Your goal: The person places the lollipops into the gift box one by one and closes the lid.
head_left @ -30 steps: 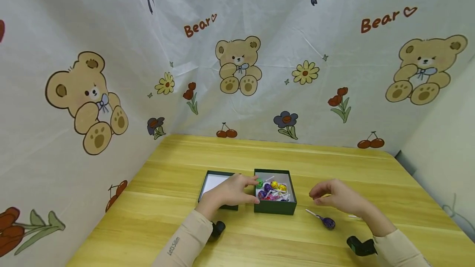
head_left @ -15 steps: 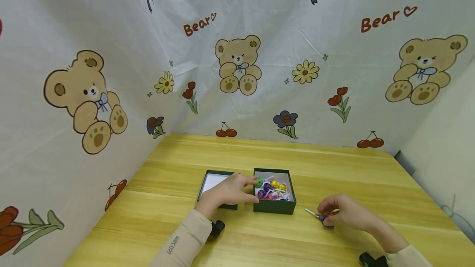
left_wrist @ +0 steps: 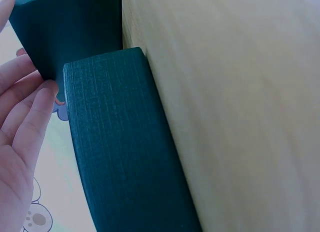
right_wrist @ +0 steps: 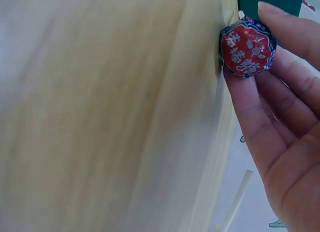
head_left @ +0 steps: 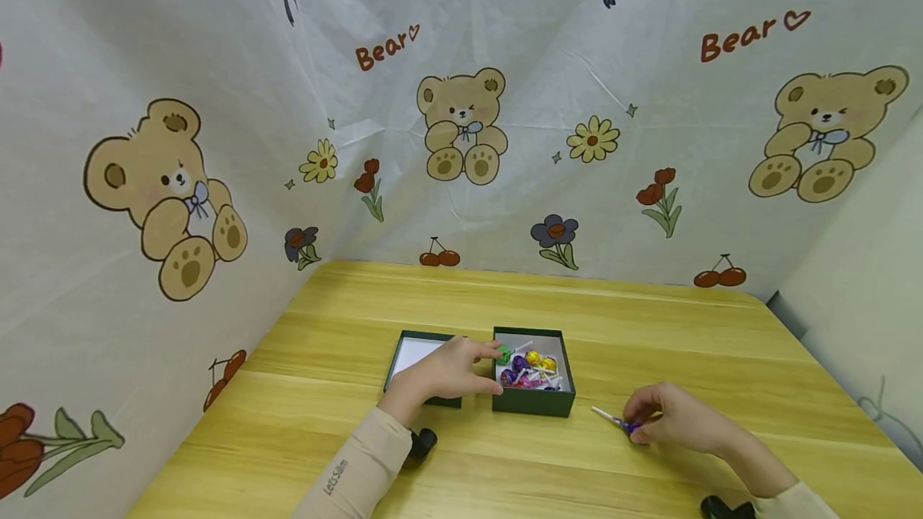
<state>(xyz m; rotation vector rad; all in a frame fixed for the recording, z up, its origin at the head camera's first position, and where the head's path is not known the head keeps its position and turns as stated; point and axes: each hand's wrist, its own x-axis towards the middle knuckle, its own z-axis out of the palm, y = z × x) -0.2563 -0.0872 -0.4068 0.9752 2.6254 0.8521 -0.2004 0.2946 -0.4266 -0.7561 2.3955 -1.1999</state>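
A purple-wrapped lollipop [head_left: 611, 416] lies on the table, its white stick pointing left. My right hand [head_left: 676, 420] pinches its candy head [right_wrist: 247, 47] between thumb and fingers; in the right wrist view the wrapper's end is red with pale lettering. Left of it stands a dark green open box [head_left: 534, 403] holding several lollipops [head_left: 532, 360] in green, yellow, purple and pink wrappers. My left hand [head_left: 454, 368] rests its fingers at the box's left wall, thumb near the front corner, fingers extended. Beneath that hand sits the white-lined box lid [head_left: 414, 352], partly covered.
The wood-grain table [head_left: 346, 311] meets a bear-printed cloth [head_left: 469, 215] at the back and left. A second white stick [right_wrist: 237, 202] shows beyond the right hand in the right wrist view. Black wrist mounts [head_left: 421, 445] hang under both forearms.
My right hand has moved down and right onto the lollipop's head, and its fingers have come together round it. My left hand stays at the box.
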